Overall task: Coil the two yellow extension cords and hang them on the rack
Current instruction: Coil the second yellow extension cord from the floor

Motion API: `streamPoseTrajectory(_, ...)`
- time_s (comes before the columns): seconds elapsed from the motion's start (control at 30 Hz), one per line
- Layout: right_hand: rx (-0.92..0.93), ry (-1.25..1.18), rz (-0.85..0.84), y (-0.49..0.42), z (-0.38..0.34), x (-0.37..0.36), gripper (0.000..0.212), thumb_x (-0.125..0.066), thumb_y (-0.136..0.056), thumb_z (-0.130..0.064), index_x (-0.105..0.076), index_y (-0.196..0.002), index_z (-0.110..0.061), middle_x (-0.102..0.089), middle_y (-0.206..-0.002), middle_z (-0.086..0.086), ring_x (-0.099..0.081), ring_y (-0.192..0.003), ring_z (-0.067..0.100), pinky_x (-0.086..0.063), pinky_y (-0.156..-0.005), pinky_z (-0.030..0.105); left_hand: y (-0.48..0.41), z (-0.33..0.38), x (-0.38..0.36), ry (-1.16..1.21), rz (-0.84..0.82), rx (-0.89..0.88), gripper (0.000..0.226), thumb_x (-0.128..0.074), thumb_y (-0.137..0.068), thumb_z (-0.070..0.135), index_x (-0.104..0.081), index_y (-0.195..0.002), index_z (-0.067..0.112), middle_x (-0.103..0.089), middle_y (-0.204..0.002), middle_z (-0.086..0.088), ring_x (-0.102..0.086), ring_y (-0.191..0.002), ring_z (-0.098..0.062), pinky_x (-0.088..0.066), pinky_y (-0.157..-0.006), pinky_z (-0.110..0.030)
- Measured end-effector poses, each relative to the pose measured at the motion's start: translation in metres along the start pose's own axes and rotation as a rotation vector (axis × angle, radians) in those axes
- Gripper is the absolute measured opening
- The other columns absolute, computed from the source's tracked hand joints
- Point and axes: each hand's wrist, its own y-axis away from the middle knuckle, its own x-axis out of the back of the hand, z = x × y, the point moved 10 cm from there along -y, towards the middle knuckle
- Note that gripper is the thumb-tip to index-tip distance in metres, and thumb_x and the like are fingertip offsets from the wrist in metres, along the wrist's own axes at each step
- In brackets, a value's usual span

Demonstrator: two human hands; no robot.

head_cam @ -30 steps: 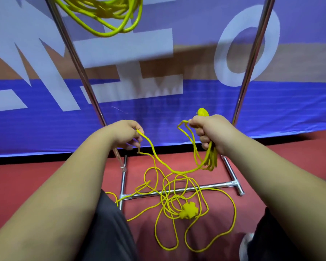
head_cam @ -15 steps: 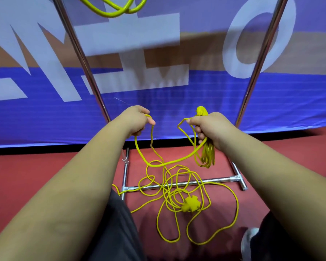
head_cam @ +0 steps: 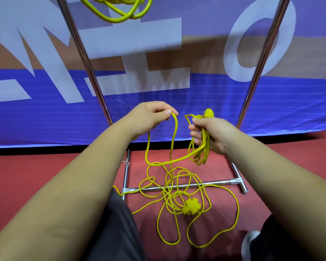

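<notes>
Left hand (head_cam: 152, 117) pinches one strand of the loose cord (head_cam: 174, 138) between thumb and forefinger, raised just left of the right hand (head_cam: 215, 136). The right hand grasps a small bundle of loops (head_cam: 203, 153) of the same cord: fingers are curled round them and the loops hang below the palm. A yellow plug (head_cam: 209, 113) stands up above the right knuckles.

From the left-hand pinch the strand falls in two runs — one sags across to the right-hand bundle, the other drops toward the floor.

The remainder of this cord lies tangled on the red floor (head_cam: 26, 176), draped over the base crossbar (head_cam: 220, 181) of the rack (head_cam: 87, 59). Its yellow socket block (head_cam: 192, 206) sits on the near side of that bar.

The hung cord (head_cam: 119, 16) shows as coiled loops at the top edge, between the two chrome uprights — its support is out of frame.

Far side: a blue banner (head_cam: 45, 117) with large pale letters, behind the rack. Near left is a dark trouser leg (head_cam: 113, 232); near right, a shoe (head_cam: 249, 242).
</notes>
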Motion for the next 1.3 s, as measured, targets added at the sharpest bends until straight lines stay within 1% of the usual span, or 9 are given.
streamPoseTrajectory(0.13, 0.072, 0.106, -0.140, 0.004, -0.002, -0.020, 0.012, -0.061, -0.108, -0.028, -0.060, -0.119, -0.023, -0.080, -0.112, 0.003, -0.076, -0.106, 0.021, -0.056, -0.087, 0.038, -0.003, 0.002, -0.004, 0.217, 0.028, -0.007, 0.024, -0.054, -0.107, 0.028, -0.078, -0.108, 0.027, -0.065, -0.088, 0.004, -0.041, -0.062, -0.008, -0.036, -0.060, -0.024)
streamPoseTrajectory(0.27, 0.115, 0.103, -0.297, 0.017, -0.003, -0.046, 0.027, -0.056, -0.110, -0.027, -0.059, -0.134, -0.016, -0.080, -0.116, 0.005, -0.079, -0.103, 0.020, -0.056, -0.097, 0.040, -0.004, -0.005, -0.005, 0.216, 0.073, 0.011, 0.023, -0.056, -0.106, 0.032, -0.079, -0.112, 0.029, -0.066, -0.087, 0.006, -0.042, -0.063, -0.005, -0.034, -0.061, -0.025)
streamPoseTrajectory(0.47, 0.251, 0.000, -0.260, 0.024, -0.019, -0.049, 0.025, -0.063, -0.107, -0.021, -0.064, -0.129, -0.009, -0.078, -0.096, 0.009, -0.076, -0.086, 0.028, -0.065, -0.087, 0.050, -0.002, -0.007, 0.008, 0.185, 0.217, 0.006, 0.023, -0.060, -0.105, 0.029, -0.077, -0.116, 0.019, -0.071, -0.091, 0.002, -0.056, -0.062, 0.007, -0.041, -0.061, -0.009)
streamPoseTrajectory(0.67, 0.289, -0.041, -0.126, 0.022, -0.028, -0.032, 0.010, -0.065, -0.105, -0.015, -0.065, -0.113, -0.009, -0.076, -0.090, 0.009, -0.076, -0.073, 0.022, -0.066, -0.066, 0.044, -0.001, -0.029, 0.024, -0.318, 0.366, 0.161, 0.016, -0.070, -0.095, 0.031, -0.064, -0.106, 0.022, -0.069, -0.093, 0.005, -0.062, -0.082, -0.008, -0.049, -0.071, -0.029)
streamPoseTrajectory(0.73, 0.287, -0.074, -0.073, 0.020, -0.028, -0.023, 0.007, -0.064, -0.105, -0.014, -0.065, -0.110, -0.008, -0.077, -0.089, 0.008, -0.077, -0.073, 0.022, -0.067, -0.064, 0.043, -0.003, -0.033, 0.011, -0.273, 0.265, 0.186, 0.011, -0.065, -0.093, 0.016, -0.061, -0.103, 0.018, -0.071, -0.089, -0.002, -0.065, -0.076, -0.014, -0.055, -0.071, -0.036)
streamPoseTrajectory(0.9, 0.312, -0.131, -0.005, 0.015, -0.033, -0.011, 0.013, -0.065, -0.104, -0.009, -0.062, -0.115, -0.002, -0.081, -0.095, 0.014, -0.081, -0.085, 0.032, -0.067, -0.072, 0.048, 0.011, -0.039, -0.083, 0.049, -0.428, 0.232, 0.019, -0.074, -0.092, 0.005, -0.069, -0.110, 0.009, -0.071, -0.091, -0.007, -0.066, -0.084, -0.017, -0.055, -0.086, -0.036)
streamPoseTrajectory(1.03, 0.340, -0.127, 0.028, 0.015, -0.038, -0.006, 0.010, -0.064, -0.104, -0.008, -0.063, -0.111, -0.001, -0.080, -0.097, 0.017, -0.081, -0.090, 0.033, -0.067, -0.072, 0.046, 0.004, -0.032, -0.087, 0.001, -0.405, 0.141, 0.021, -0.081, -0.087, 0.024, -0.074, -0.107, 0.027, -0.068, -0.092, 0.009, -0.063, -0.085, -0.008, -0.051, -0.086, -0.029)
streamPoseTrajectory(1.17, 0.364, -0.081, 0.046, 0.010, -0.040, -0.002, 0.011, -0.066, -0.102, -0.007, -0.063, -0.110, 0.000, -0.080, -0.095, 0.018, -0.080, -0.095, 0.033, -0.067, -0.078, 0.044, 0.000, -0.033, -0.084, -0.033, -0.361, 0.159, 0.019, -0.080, -0.089, 0.020, -0.074, -0.105, 0.012, -0.072, -0.090, -0.001, -0.065, -0.080, -0.010, -0.053, -0.083, -0.031)
streamPoseTrajectory(1.3, 0.358, 0.043, 0.101, 0.002, -0.038, 0.005, 0.015, -0.068, -0.102, -0.015, -0.064, -0.114, -0.007, -0.082, -0.105, 0.010, -0.078, -0.102, 0.029, -0.063, -0.090, 0.048, -0.007, -0.035, -0.069, 0.012, -0.232, 0.184, 0.013, -0.083, -0.086, 0.021, -0.079, -0.098, 0.016, -0.074, -0.083, 0.000, -0.065, -0.077, -0.009, -0.054, -0.084, -0.034)
